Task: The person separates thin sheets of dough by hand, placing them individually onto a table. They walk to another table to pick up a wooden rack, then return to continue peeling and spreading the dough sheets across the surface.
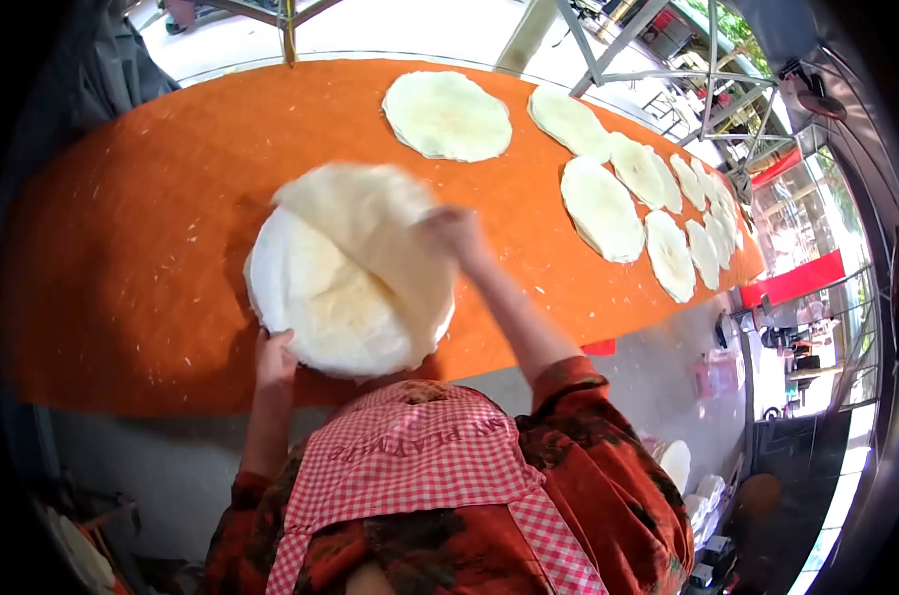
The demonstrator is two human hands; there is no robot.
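A thick stack of round, pale flatbreads (315, 297) lies on the orange table in front of me. My right hand (451, 234), blurred by motion, grips the edge of the top flatbread (365, 203). That sheet is lifted and folded back toward the upper right, with a crease running across it. At the stack's near left edge is my left hand (277, 359), its thumb over the rim and its other fingers mostly hidden beneath.
The orange tabletop (142, 248) carries scattered pale crumbs. One flatbread pile (447, 116) lies beyond the stack, and several more, such as this pile (602, 209), spread toward the right end. Metal frame bars (608, 50) stand along the far side.
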